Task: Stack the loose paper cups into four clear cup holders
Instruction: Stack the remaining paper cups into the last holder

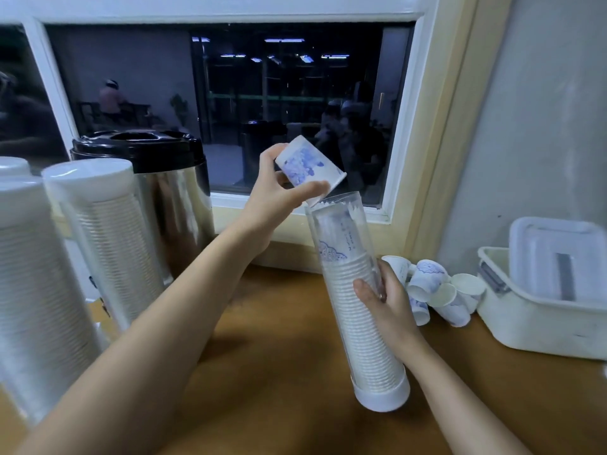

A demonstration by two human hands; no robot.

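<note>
My right hand grips a clear cup holder at mid-height; it leans slightly and is mostly full of stacked white cups above a white base cap. My left hand holds one white paper cup with a blue print upside down, its rim right at the holder's open top. Several loose paper cups lie in a heap on the wooden counter, to the right of the holder. Two filled, capped cup holders stand at the left, with the cap of another behind them.
A steel urn with a black lid stands behind the left holders. A white plastic bin with a lid inside sits at the right edge. A dark window and a wall close the back of the counter.
</note>
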